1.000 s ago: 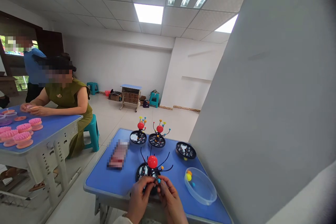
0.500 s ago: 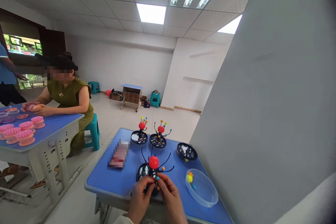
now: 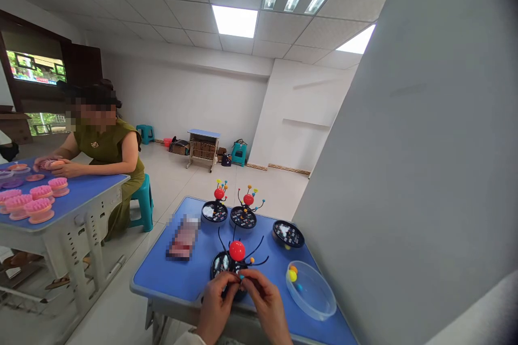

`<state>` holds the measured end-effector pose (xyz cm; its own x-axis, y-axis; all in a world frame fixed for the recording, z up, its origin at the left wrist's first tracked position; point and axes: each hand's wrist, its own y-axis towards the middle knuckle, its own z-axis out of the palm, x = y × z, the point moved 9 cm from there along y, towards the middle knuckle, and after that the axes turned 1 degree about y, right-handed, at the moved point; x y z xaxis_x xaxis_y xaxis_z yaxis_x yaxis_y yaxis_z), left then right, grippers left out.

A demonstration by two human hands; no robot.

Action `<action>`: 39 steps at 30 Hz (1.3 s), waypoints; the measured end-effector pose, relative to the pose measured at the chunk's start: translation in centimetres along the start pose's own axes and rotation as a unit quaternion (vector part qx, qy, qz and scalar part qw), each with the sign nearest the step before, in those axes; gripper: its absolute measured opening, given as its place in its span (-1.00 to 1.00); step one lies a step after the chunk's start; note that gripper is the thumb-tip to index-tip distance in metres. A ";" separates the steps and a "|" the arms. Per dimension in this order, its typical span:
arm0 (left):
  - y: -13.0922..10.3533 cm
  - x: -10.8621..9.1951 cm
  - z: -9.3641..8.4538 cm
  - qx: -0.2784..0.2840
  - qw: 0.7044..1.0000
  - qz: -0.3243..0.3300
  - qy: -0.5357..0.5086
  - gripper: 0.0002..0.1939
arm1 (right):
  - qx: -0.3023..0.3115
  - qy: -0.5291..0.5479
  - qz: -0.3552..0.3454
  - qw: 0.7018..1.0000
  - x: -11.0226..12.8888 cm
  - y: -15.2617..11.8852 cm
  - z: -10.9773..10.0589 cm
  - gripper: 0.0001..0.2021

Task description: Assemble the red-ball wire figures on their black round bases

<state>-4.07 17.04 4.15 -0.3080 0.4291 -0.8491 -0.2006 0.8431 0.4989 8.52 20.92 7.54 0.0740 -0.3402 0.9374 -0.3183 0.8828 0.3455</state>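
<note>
Low at centre, our right hand (image 3: 265,299) pinches a small blue bead (image 3: 242,276); our left hand (image 3: 218,299), fingertips together, seemingly grips the shiny red-and-black plastic toy (image 3: 237,250), steadying it

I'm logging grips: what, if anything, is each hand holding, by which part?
The right hand pinches a small blue ball, apparently by its sides; whether the left hand holds anything is hidden.

At nine o'clock, a person in green (image 3: 107,145) is seated on a teal stool (image 3: 145,205) at a desk (image 3: 91,188) where pink-topped pieces (image 3: 38,209) are laid out. At twelve, a lit panel (image 3: 234,21) is set into the ceiling (image 3: 174,5); three o'clock is filled by a grey wall (image 3: 424,145).
</note>
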 end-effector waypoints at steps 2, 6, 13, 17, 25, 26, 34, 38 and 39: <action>0.1 -0.1 0.0 0.003 1.000 0.003 0.001 -0.76 | 0.021 -0.059 -0.048 0.997 1.5 0.1 0.2 -0.80; 0.4 0.0 0.3 0.022 1.000 0.014 0.007 -0.72 | 0.050 -0.120 -0.104 0.986 3.7 0.2 0.8 -0.86; 0.4 0.3 0.4 0.043 0.999 0.022 0.006 -0.75 | 0.098 -0.145 -0.107 0.979 4.1 0.4 1.6 -0.86; 0.4 0.0 0.2 0.032 0.999 0.036 0.010 -0.78 | 0.124 -0.152 -0.119 0.973 4.5 0.5 1.9 -0.85; 1.0 -0.8 -0.4 0.037 0.998 0.045 0.010 -0.77 | 0.090 -0.199 -0.166 0.962 4.7 0.4 2.3 -0.79; 1.0 -0.9 -0.4 0.036 0.998 0.044 0.010 -0.77 | 0.086 -0.207 -0.169 0.960 4.8 0.3 2.3 -0.78; 0.9 -1.2 -0.7 0.035 0.999 0.041 -0.001 -0.77 | 0.115 -0.248 -0.171 0.947 5.5 0.2 3.2 -0.74; 1.1 -0.9 -1.0 0.028 0.999 0.039 -0.004 -0.80 | 0.112 -0.259 -0.174 0.944 5.7 0.3 3.3 -0.74; 1.1 -0.8 -1.0 0.027 0.999 0.038 -0.004 -0.81 | 0.109 -0.261 -0.174 0.943 5.7 0.4 3.3 -0.75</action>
<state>-5.00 17.30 5.53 -0.3133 0.4945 -0.8107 -0.1260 0.8245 0.5516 5.69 18.26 12.88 -0.2473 -0.7600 0.6011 -0.5515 0.6205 0.5576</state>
